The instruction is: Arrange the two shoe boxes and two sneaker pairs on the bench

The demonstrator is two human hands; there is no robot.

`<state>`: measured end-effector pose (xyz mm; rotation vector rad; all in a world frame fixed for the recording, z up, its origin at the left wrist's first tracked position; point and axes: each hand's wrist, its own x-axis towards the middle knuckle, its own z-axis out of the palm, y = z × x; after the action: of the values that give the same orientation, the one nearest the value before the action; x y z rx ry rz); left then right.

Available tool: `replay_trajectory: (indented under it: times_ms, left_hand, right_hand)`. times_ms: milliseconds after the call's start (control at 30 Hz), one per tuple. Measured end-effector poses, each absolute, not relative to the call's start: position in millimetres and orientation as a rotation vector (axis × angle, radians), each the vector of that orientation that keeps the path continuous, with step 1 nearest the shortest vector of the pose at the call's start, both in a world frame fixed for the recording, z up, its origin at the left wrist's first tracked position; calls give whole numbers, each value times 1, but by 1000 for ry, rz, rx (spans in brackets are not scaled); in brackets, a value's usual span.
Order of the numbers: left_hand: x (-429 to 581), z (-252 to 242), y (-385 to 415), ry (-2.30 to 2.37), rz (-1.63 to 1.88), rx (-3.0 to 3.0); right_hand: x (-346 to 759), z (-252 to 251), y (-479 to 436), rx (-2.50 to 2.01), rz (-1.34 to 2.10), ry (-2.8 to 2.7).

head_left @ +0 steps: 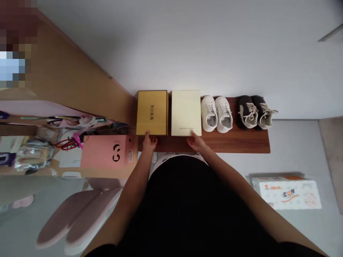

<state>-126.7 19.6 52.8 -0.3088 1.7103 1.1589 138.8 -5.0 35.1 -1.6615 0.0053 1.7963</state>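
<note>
A gold shoe box [152,113] marked "MMOK" lies on the dark red wooden bench [235,142]. Beside it, across a narrow gap, is a cream box [185,110] lettered "MEIZHIYUAN". My left hand [150,141] is at the near edge of the gold box, one fingertip against it and the other visible digits apart. Against the near right corner of the cream box rests my right hand [197,141], a fingertip on the lid and the fingers apart. To the right stand white lace-up shoes [216,114], then black shoes [254,112] with pale laces.
A pink box [103,151] and cluttered items fill the shelf on the left. Below it stands a pink padded chair [77,217]. A tissue pack [291,193] lies on the floor at right. The white wall [200,46] runs behind the bench.
</note>
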Motion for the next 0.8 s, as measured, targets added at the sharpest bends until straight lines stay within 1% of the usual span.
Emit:
replay_trajectory:
  times_ms: [100, 200, 300, 400, 467, 567, 700, 800]
  left_hand:
    - [-138, 57, 26, 1650, 1198, -251]
    - [-136, 72, 24, 1722, 1193, -7]
    - [-134, 97, 13, 1850, 1191, 427]
    - [-140, 123, -4, 2017, 1213, 911]
    - [-148, 134, -16, 2081, 1072, 1251]
    - [-159, 134, -27, 1916, 700, 1749]
    - [-165, 109, -27, 1658, 260, 2117]
    - [-164, 85, -24, 1535, 52, 2242]
  right_hand:
    - [110, 29, -3, -1625, 1531, 36]
    - [94, 38, -6, -1541, 1293, -66]
    - [91, 64, -11, -1479, 1010, -229]
    - [97, 98, -21, -1592, 757, -511]
    - [102, 117, -31, -1712, 632, -799]
    - [103, 131, -47, -1816, 498, -1326]
    - [91, 118, -54, -1834, 452, -1925]
    - [83, 95, -52, -1894, 477, -2191]
